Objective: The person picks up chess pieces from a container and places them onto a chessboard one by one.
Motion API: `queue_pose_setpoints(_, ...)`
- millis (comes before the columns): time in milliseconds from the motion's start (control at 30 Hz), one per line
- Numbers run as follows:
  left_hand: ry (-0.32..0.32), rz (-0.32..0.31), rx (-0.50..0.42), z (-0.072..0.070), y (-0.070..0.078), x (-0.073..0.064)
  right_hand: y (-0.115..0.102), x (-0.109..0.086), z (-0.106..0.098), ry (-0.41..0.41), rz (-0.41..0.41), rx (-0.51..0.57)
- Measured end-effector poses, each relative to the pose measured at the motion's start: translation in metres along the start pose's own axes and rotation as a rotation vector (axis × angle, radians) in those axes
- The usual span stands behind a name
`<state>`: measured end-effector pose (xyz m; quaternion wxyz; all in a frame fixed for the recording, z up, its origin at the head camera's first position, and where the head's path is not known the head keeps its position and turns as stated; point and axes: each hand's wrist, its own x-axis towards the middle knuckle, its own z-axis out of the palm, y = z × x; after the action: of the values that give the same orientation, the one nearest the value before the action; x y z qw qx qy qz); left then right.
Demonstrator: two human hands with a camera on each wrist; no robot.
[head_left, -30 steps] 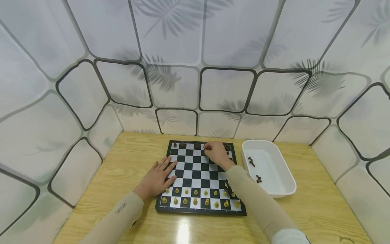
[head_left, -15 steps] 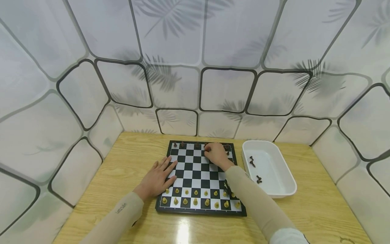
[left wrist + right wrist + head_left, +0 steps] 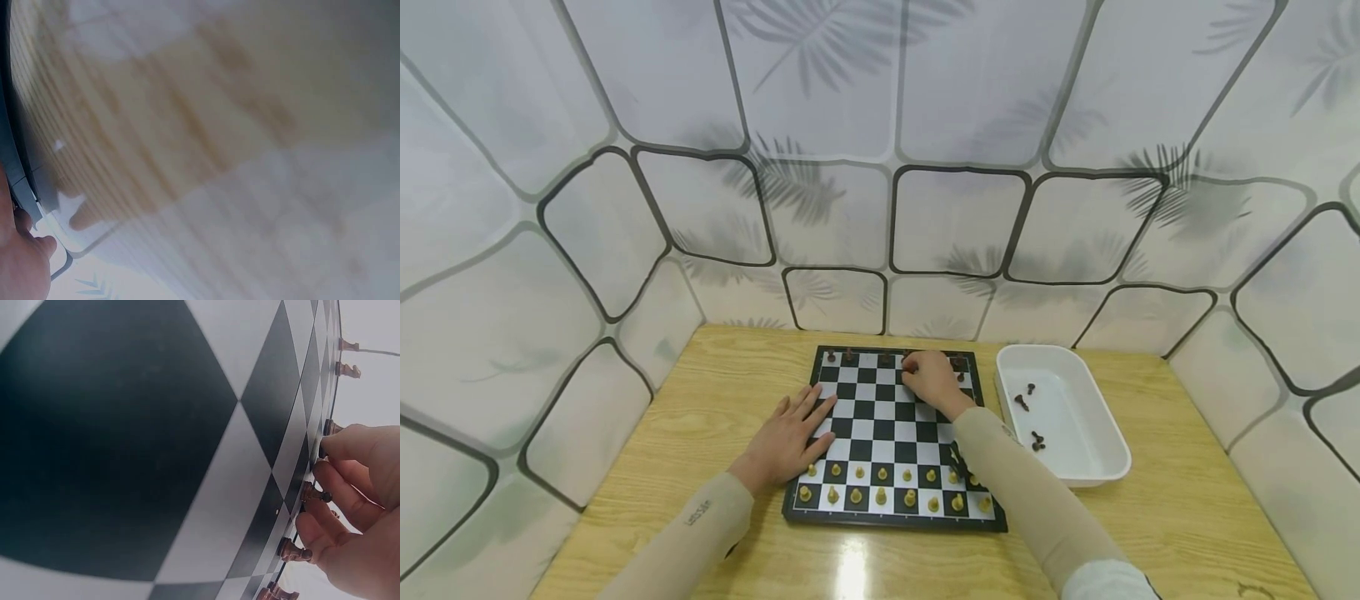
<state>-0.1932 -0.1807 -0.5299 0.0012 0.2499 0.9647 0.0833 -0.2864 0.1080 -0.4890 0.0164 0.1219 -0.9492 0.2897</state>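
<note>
A black-and-white chessboard [image 3: 872, 425] lies on the wooden table. My left hand [image 3: 786, 437] rests with spread, straight fingers on its left edge. At the far row, my right hand [image 3: 930, 377] has its fingertips down on the board. Its thumb and fingers pinch what appears to be a dark chess piece [image 3: 322, 450], mostly hidden by them. Beside those fingers stand a brown pawn [image 3: 292, 551] and another brown piece [image 3: 315, 492]. More brown pieces line the back row, including one rook-like piece [image 3: 831, 356] in the corner. The left wrist view is mostly blurred.
Yellow chess pieces [image 3: 881, 495] fill the two near rows. Right of the board stands a white plastic tub [image 3: 1071, 425] with several brown pieces [image 3: 1037, 442] lying inside. A patterned wall [image 3: 835, 217] rises behind the table [image 3: 737, 358].
One small brown piece in the white tub has rolled to the right, away from its neighbour. Both hands stay almost where they were.
</note>
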Motion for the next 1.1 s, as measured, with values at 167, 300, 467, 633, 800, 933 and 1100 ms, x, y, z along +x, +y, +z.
queue_pose_setpoints(167,-0.006,0.002,0.002,-0.001,0.001,0.000,0.000,0.000,0.000,-0.009,-0.009,-0.015)
queue_pose_setpoints(300,-0.009,0.000,0.006,-0.001,0.001,-0.001,-0.001,-0.001,0.000,-0.015,-0.011,-0.011)
queue_pose_setpoints(467,-0.013,-0.001,0.001,-0.001,0.001,-0.001,-0.002,-0.001,-0.002,-0.022,-0.008,-0.016)
queue_pose_setpoints(633,-0.016,-0.002,0.005,-0.003,0.002,-0.001,-0.001,0.000,-0.001,-0.022,-0.009,-0.024)
queue_pose_setpoints(800,-0.012,0.000,0.011,-0.003,0.002,-0.001,-0.003,-0.002,-0.004,-0.020,-0.015,-0.025)
queue_pose_setpoints(933,-0.004,0.001,0.008,-0.002,0.001,0.000,-0.007,-0.006,-0.013,0.003,-0.043,-0.011)
queue_pose_setpoints(1100,-0.004,0.007,0.004,-0.001,0.000,-0.001,-0.007,-0.013,-0.032,0.047,-0.098,-0.010)
